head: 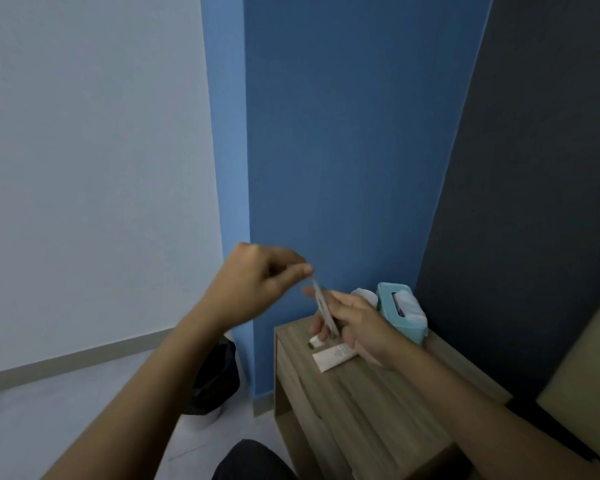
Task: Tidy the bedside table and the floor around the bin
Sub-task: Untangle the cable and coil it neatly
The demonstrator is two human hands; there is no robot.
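We hold a thin, blurred wrapper between both hands above the bedside table: our left hand pinches its top, our right hand grips its lower part. A white tube lies under our right hand; the bin stands below our left forearm.

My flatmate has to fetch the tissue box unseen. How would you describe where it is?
Find the wooden bedside table standing against the blue wall. At its back edge, beside the dark panel, sits the tissue box. It is the only teal thing there, with white tissue poking from its top, unlike the flat white tube nearer the front.
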